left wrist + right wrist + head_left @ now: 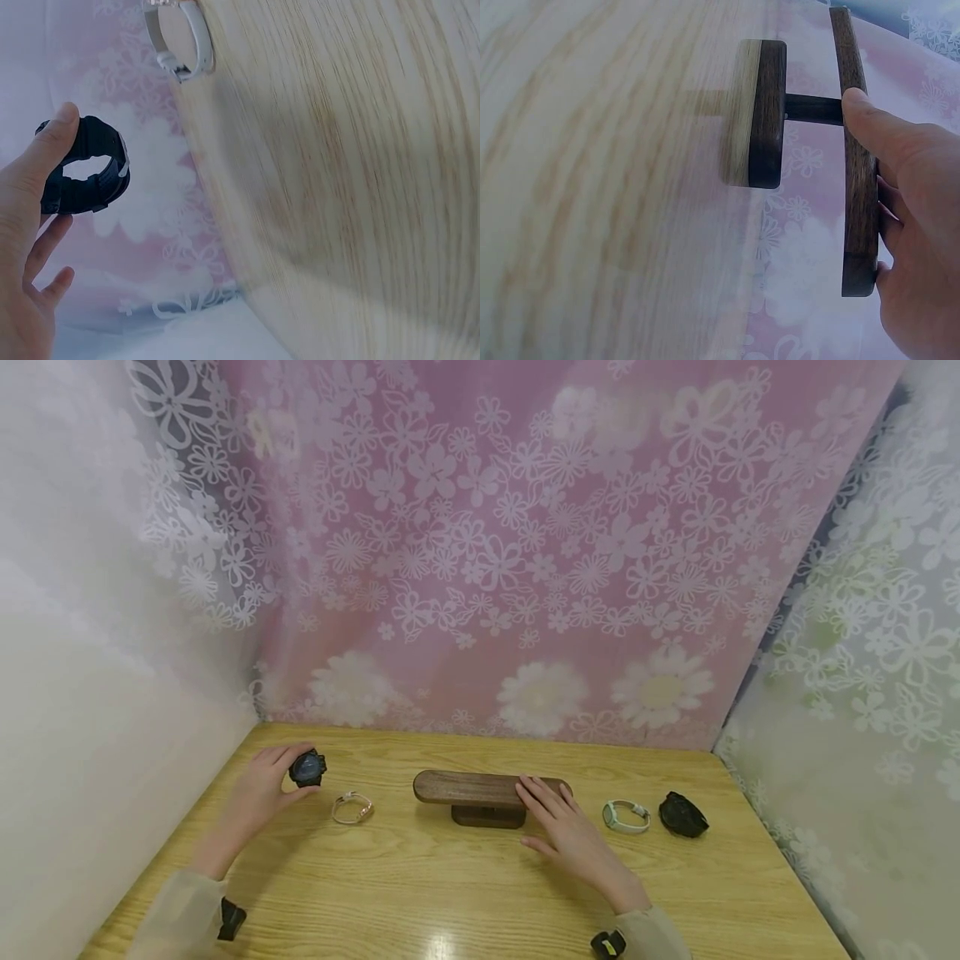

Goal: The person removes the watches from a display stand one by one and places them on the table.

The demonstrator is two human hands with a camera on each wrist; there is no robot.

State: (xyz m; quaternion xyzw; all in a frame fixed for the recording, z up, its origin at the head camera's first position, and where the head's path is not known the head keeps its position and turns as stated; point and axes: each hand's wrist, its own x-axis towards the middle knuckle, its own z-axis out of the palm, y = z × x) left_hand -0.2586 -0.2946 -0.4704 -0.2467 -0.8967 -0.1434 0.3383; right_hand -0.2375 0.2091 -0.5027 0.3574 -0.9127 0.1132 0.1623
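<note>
On the left, my left hand (258,789) pinches a black wristwatch (307,768) between thumb and fingers. Its strap forms a loop, and the left wrist view shows the watch (90,165) held up off the table. A T-shaped dark wooden watch stand (457,788) stands upright near the middle, its long bar raised on a short post over a small base (769,112). My right hand (573,843) rests its fingers over the right end of the bar, the thumb low at the near side. The bar holds no watch.
A thin white-strapped watch (352,808) lies just right of my left hand. Farther right are a pale green watch (626,817) and a black watch (683,815). The wooden table (420,893) meets a pink floral curtain (487,610) at the back.
</note>
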